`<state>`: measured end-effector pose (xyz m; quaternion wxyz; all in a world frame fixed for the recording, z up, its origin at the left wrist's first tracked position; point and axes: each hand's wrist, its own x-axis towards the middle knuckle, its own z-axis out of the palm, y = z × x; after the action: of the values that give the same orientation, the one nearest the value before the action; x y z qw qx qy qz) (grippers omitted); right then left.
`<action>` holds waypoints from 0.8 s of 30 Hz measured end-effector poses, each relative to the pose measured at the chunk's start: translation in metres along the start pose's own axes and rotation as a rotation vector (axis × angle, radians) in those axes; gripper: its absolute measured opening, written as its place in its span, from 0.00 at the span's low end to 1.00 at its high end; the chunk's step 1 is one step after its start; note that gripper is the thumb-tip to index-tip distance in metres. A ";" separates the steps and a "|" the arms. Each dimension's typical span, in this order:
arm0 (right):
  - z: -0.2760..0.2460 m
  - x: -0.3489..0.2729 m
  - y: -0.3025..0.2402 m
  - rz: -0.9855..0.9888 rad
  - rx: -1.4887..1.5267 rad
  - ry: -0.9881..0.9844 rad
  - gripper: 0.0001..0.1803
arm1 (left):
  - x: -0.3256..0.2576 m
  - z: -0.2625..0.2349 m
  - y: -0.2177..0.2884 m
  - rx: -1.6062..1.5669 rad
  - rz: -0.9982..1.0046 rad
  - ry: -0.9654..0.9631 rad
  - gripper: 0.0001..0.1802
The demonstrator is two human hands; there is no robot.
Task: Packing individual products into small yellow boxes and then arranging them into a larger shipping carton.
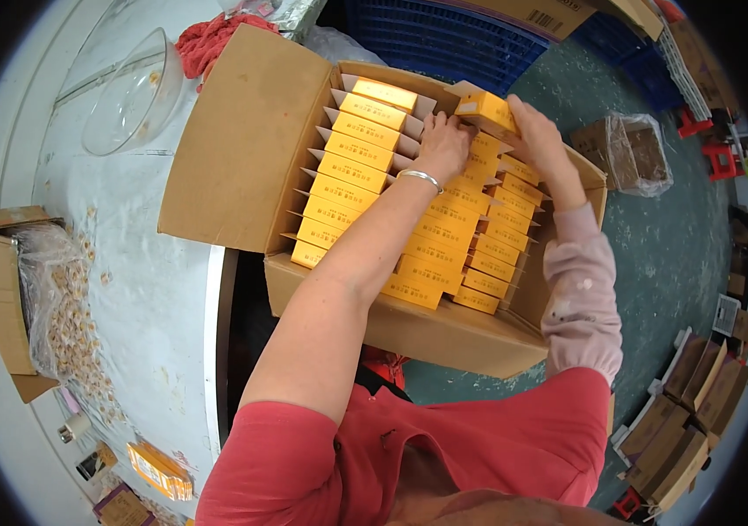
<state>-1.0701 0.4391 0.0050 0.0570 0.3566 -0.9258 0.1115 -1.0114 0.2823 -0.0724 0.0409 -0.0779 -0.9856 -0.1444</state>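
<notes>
A large open cardboard carton (242, 149) holds rows of small yellow boxes (352, 171) standing between cardboard dividers. My left hand (444, 145), with a silver bracelet on the wrist, reaches into the far middle row and presses its fingers down among the boxes there. My right hand (536, 136) is at the far end of the carton, gripping one yellow box (484, 110) that stands above the others. A pink sleeve cover is on my right forearm.
A white table (142, 289) lies to the left with a clear plastic bowl (133, 96), a red cloth (207, 39), and a carton of small round pieces in a bag (49, 298). Blue crates (444, 35) stand beyond. Brown boxes (685, 412) sit on the green floor at right.
</notes>
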 end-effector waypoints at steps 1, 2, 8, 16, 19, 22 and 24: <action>-0.004 0.009 0.001 -0.004 0.000 0.001 0.18 | -0.001 0.002 -0.002 0.001 -0.003 0.003 0.20; -0.006 0.016 0.001 0.007 -0.012 -0.077 0.18 | -0.005 0.004 -0.003 -0.021 -0.005 0.026 0.22; -0.009 0.016 0.012 -0.010 -0.035 -0.189 0.20 | -0.004 -0.003 0.001 -0.015 -0.002 -0.032 0.25; 0.007 0.027 -0.025 -0.086 -0.019 0.034 0.23 | -0.003 -0.006 -0.001 -0.042 -0.032 -0.130 0.27; 0.011 0.026 -0.019 -0.069 -0.043 0.102 0.21 | 0.001 -0.004 0.002 -0.086 -0.054 -0.148 0.27; 0.019 0.022 -0.026 -0.256 -0.154 0.255 0.21 | -0.001 0.003 0.004 -0.102 -0.111 -0.069 0.27; 0.020 0.022 -0.023 -0.233 -0.117 0.219 0.20 | -0.003 0.013 0.003 -0.021 -0.135 0.019 0.26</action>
<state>-1.0714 0.4029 -0.0067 0.1909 0.4433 -0.8714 0.0883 -1.0091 0.2890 -0.0840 0.0395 -0.0104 -0.9866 -0.1577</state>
